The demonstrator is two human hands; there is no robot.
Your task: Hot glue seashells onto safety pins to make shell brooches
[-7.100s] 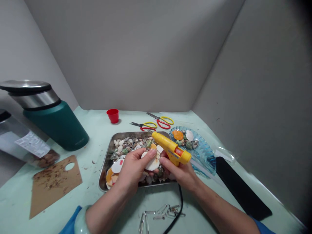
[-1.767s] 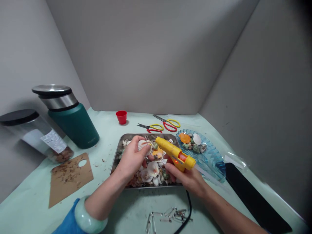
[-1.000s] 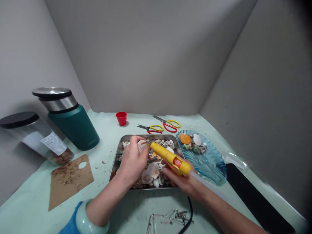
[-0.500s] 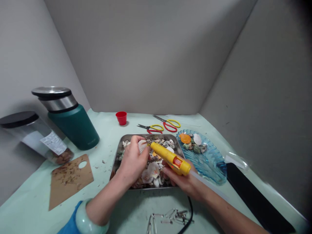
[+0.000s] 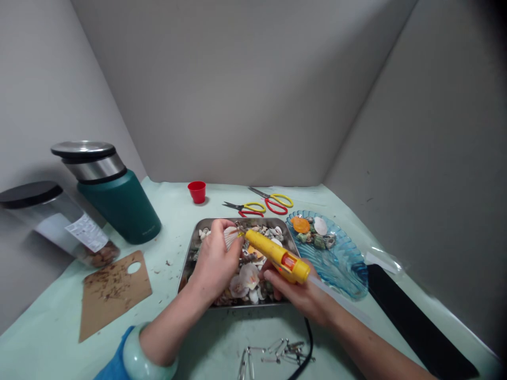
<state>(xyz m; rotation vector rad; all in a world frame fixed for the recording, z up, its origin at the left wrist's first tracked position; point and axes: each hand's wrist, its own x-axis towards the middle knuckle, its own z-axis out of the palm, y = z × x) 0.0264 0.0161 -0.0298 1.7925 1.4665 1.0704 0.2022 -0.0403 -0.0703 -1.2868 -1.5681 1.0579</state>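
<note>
My left hand [image 5: 217,258] is closed on a white ribbed seashell [image 5: 231,237], held over the metal tray [image 5: 237,305]. In my right hand [image 5: 295,293] is a yellow hot glue gun [image 5: 273,253], its nozzle touching or very near the small piece at the shell's edge; that piece is too small to make out. A clear glue stick [image 5: 336,296] sticks out of the gun's back end. Beneath both hands the tray holds many shells, among them a pale flower-like cluster [image 5: 247,279]. Parts of the tray are hidden by my hands.
Right of the tray lies a blue shell-shaped dish [image 5: 336,269] with shells and stones. Behind stand two scissors [image 5: 253,207] and a red cup [image 5: 197,192]. Leftward are a green bottle [image 5: 119,203], a clear jar [image 5: 85,237] and brown cardboard [image 5: 119,287]. Safety pins [image 5: 283,351] lie in front beside a black cord [image 5: 307,353].
Both hands stay nearly in place. The fingers of my right hand have shifted slightly under the glue gun, and its tip has moved a touch.
</note>
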